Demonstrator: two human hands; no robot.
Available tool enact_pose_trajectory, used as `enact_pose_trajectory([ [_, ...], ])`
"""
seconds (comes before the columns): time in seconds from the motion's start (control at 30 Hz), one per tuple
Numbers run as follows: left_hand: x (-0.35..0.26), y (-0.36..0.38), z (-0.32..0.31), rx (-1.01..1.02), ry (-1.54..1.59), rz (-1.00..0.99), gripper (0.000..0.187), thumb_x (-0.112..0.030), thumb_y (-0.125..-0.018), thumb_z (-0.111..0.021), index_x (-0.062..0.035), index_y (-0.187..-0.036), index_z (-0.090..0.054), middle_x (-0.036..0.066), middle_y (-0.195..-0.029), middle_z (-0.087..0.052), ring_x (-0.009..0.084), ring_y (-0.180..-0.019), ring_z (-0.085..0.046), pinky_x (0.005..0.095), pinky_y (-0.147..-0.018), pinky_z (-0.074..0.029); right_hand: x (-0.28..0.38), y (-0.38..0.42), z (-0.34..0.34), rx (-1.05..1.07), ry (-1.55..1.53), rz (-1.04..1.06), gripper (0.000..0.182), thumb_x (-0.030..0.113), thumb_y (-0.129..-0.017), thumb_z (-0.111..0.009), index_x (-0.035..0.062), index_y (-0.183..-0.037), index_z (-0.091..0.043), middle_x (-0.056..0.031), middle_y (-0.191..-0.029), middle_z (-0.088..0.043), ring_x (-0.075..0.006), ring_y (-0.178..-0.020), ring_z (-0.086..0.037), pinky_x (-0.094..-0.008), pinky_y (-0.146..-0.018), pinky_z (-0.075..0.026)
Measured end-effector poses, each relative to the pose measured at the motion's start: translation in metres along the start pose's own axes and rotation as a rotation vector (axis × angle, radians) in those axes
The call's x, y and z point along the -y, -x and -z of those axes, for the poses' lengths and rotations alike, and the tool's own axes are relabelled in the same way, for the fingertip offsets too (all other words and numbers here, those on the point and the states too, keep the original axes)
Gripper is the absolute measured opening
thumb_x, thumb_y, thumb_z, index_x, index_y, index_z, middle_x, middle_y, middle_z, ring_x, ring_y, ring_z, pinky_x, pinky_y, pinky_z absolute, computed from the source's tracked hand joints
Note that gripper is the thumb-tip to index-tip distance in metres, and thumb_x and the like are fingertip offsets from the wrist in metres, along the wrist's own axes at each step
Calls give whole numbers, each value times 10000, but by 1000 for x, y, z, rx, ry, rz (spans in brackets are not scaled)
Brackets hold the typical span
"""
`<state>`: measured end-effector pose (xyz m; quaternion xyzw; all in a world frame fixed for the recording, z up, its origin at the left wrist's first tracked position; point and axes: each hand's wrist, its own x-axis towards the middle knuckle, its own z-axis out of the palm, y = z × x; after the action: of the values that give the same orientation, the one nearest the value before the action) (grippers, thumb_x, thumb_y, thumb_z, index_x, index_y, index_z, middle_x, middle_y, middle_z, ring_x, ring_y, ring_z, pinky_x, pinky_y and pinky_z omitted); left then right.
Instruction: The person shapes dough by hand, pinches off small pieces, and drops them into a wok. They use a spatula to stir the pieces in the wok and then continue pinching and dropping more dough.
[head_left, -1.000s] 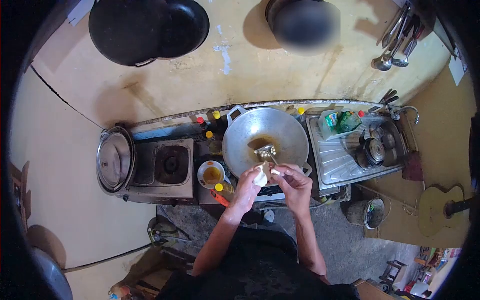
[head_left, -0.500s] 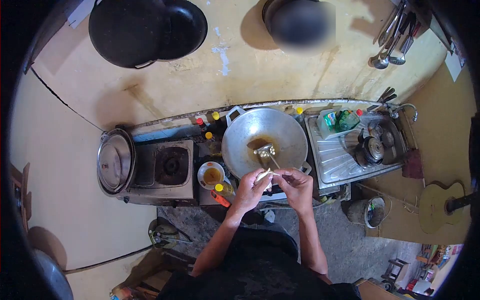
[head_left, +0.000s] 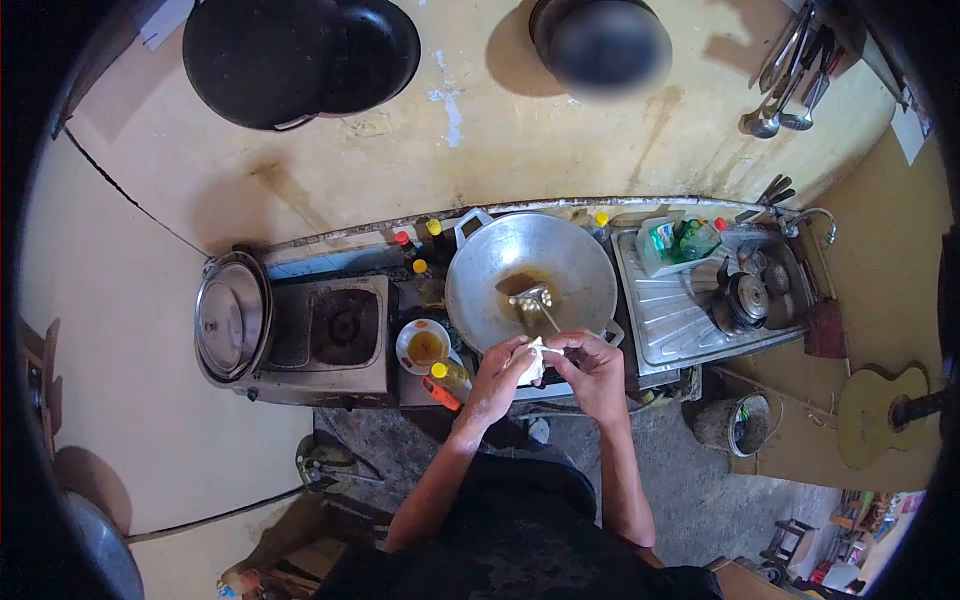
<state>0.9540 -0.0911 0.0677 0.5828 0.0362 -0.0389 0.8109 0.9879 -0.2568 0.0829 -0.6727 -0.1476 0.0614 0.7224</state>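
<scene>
Just in front of the wok's near rim, my left hand (head_left: 492, 386) grips a soft, white, crumpled piece that looks like dough (head_left: 538, 364). The fingertips of my right hand (head_left: 592, 378) pinch its right side. Beyond them is a large metal wok (head_left: 575, 255) with a little brownish oil (head_left: 516, 284) at the bottom. A metal skimmer (head_left: 532, 298) rests in the wok, several small pale round pieces on its head. Its handle slants toward my hands, which cover the lower end.
A bowl of yellow-brown liquid (head_left: 424, 346), a yellow-capped bottle (head_left: 452, 378) and an orange-handled tool (head_left: 440, 394) stand left of my hands. Further left is a stove (head_left: 344, 325) with a lidded pot (head_left: 230, 318). On the right is a steel sink (head_left: 665, 320) holding a kettle (head_left: 745, 300).
The white piece is turned and opened out, showing more of its surface between my fingers. Both hands stay in nearly the same place, and the skimmer has not moved.
</scene>
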Motion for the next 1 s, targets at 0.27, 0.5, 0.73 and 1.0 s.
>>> enact_pose_trajectory([
  [0.27,5,0,-2,-117,-163,-14,270,-246,-1009,-566,11,-991,-643,35,-802,-648,93,-690,-610,239,-635,-488,15,6,7,-30,-370,-82,162,-70,-834,-700,-6,-982,-715,-77,-867,-726,-122,-755,-671,-264,-700,-538],
  [0.5,14,-11,5,-170,569,113,416,-413,-1035,-443,-34,-1059,-613,56,-950,-653,189,-846,-621,340,-765,-493,16,7,10,-21,-294,-100,166,-74,-799,-743,14,-939,-724,-45,-832,-715,-86,-725,-632,-240,-671,-508],
  [0.73,2,-12,6,-193,852,103,511,-451,-1026,-393,-7,-1197,-578,96,-1078,-633,247,-960,-612,368,-884,-491,18,17,-14,64,-161,-207,92,-21,-891,-679,-3,-973,-716,-27,-914,-713,-71,-774,-631,-237,-680,-508],
  [1.0,9,-15,6,-233,756,139,507,-435,-1035,-353,-13,-1196,-585,65,-981,-628,214,-872,-594,347,-827,-487,16,17,-21,40,-27,-226,216,108,-1027,-493,-11,-1059,-670,49,-708,-521,-27,-589,-429,-202,-508,-339],
])
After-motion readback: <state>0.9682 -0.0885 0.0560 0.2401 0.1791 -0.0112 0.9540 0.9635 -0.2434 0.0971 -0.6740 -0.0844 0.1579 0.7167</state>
